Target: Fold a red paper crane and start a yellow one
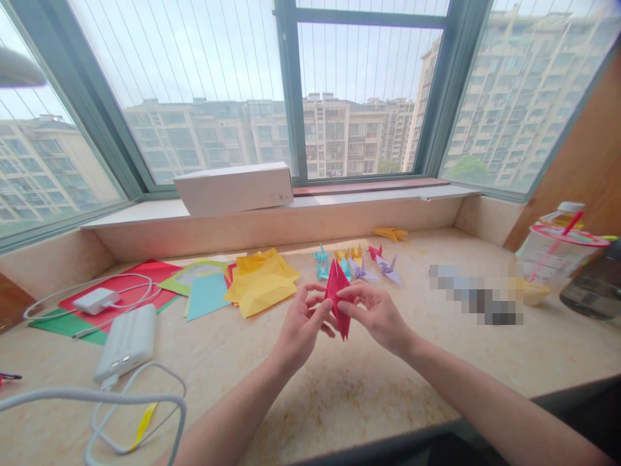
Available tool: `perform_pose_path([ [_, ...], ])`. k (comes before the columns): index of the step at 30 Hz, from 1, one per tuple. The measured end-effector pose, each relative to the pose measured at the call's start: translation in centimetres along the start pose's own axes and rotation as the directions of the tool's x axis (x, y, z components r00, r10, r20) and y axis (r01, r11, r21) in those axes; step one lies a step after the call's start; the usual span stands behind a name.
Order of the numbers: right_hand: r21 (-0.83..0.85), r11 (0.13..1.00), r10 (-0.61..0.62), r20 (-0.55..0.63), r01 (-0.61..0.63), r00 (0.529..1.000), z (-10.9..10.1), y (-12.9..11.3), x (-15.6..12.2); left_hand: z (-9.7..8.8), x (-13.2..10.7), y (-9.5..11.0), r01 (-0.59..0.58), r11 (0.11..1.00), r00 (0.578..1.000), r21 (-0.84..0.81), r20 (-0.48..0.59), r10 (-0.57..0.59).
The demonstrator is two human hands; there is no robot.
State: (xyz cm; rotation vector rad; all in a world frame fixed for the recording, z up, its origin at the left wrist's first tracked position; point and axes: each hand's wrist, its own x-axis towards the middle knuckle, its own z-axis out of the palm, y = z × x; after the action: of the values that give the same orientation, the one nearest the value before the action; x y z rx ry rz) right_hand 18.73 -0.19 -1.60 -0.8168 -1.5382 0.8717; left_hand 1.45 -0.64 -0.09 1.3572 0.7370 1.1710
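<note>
A red folded origami paper point(338, 279), shaped like a long narrow diamond, is held upright above the counter between both hands. My left hand point(310, 314) pinches its left side with thumb and fingers. From the right, my right hand point(371, 307) grips the other edge, thumb and fingertips pressed to the paper. Just behind it stand several small folded cranes: a blue crane point(320, 254), a purple crane point(388, 268), a red crane point(375, 252) and a yellow crane point(356, 252). Farther back lies an orange-yellow folded paper piece point(391, 233).
Left of my hands lie crumpled yellow paper point(264, 285), a light blue sheet point(208, 294) and red sheets point(145, 275). A white power bank point(127, 340) with cables sits nearer. A white box point(235, 188) rests on the sill; a plastic cup point(557, 252) stands right.
</note>
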Motion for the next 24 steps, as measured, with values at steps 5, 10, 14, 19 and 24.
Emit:
perform_pose_path([
  [5,-0.015,1.0,-0.001,0.013,0.001,1.0,-0.04,0.08,0.0,0.11,-0.06,-0.16,-0.006,1.0,1.0,0.017,0.02,0.005],
  [10,-0.003,1.0,-0.004,0.025,0.004,1.0,-0.11,-0.01,-0.11,0.16,-0.1,-0.23,0.006,1.0,1.0,-0.024,0.03,-0.006],
  [14,-0.006,0.999,-0.041,0.049,0.041,0.998,-0.08,-0.39,-0.3,0.18,-0.2,-0.31,0.001,0.998,0.999,-0.058,0.05,0.002],
  [19,-0.01,0.998,-0.064,0.074,0.065,0.995,0.0,-0.48,-0.43,0.09,-0.15,-0.64,0.038,0.995,0.997,-0.095,0.073,-0.031],
  [24,-0.038,0.998,-0.055,0.069,0.058,0.996,0.03,-0.41,-0.42,0.09,-0.03,-0.87,0.073,0.989,0.996,-0.126,0.065,-0.065],
])
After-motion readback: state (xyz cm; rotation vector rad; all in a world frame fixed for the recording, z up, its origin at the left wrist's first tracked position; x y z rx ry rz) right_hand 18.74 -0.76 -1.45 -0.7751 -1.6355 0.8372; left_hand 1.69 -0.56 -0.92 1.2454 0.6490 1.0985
